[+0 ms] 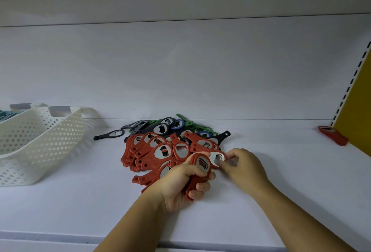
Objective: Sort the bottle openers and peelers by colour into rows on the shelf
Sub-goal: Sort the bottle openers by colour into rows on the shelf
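Observation:
A heap of red bottle openers (pixel 156 151) lies mid-shelf, with black openers (pixel 109 134), blue openers (pixel 178 124) and green peelers (pixel 186 122) mixed behind it. My left hand (pixel 180 183) grips a stack of red openers (pixel 200 166), heads up. My right hand (pixel 244 166) pinches one red opener (pixel 217 158) at its metal head, right beside that stack. A small stack of red openers (pixel 333 135) lies at the far right of the shelf.
A white perforated basket (pixel 38 137) stands tilted at the left, teal items (pixel 8 114) showing behind it. The white shelf (pixel 281 171) has a back wall, a slotted upright (pixel 349 89) and a yellow panel (pixel 359 111) at the right.

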